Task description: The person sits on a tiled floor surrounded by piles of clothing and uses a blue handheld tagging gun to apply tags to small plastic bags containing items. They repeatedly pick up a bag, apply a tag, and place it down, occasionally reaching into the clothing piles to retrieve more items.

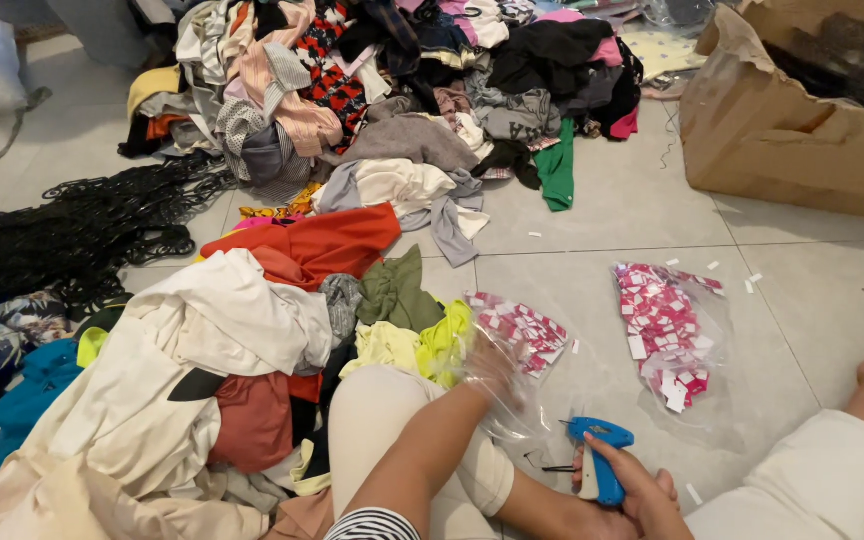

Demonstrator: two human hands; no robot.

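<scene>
My right hand [642, 500] grips a blue tagging gun [600, 450] low over the tiled floor, its needle pointing left. My left hand [492, 372] reaches forward into a clear plastic bag [522, 330] that holds several pink and white paper tags. The hand is blurred behind the plastic, so its fingers cannot be made out. A second clear bag of the same tags [664, 325] lies on the floor to the right, apart from both hands. My bent knee in cream trousers [372, 410] sits just left of the left forearm.
A heap of mixed clothes [222, 330] lies at my left, and a larger pile [392, 70] farther back. Black hangers [72, 230] are tangled at far left. A cardboard box [772, 130] stands back right. Loose tags [752, 283] dot the tiles. My other leg [822, 470] is at right.
</scene>
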